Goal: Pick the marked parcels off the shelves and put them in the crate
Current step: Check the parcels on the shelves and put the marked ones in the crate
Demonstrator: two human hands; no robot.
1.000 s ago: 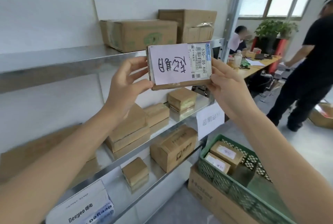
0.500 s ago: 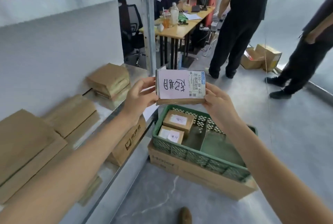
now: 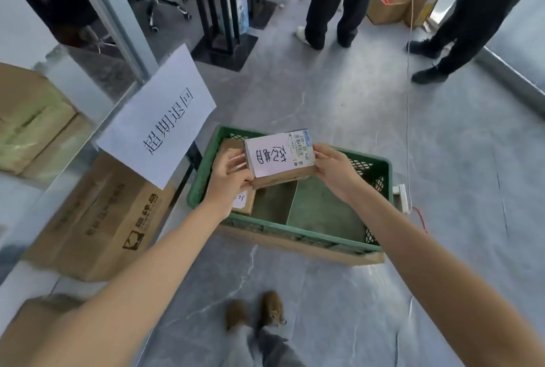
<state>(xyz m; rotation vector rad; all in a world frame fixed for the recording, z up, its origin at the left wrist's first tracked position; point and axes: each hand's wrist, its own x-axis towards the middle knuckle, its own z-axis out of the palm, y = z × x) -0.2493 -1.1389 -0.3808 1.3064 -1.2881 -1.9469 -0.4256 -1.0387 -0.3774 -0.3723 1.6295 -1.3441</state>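
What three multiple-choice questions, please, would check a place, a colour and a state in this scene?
1. The labelled parcel is: A over the crate; B on a shelf; C on the ground.
2. The crate is: A blue; B green; C red.
3. The left hand and right hand are: A gripping the parcel; B flat on the crate; C hanging idle.
Answers: 1 A, the crate's bottom shows beneath it; 2 B, its mesh walls are green; 3 A, fingers curl round both its ends.
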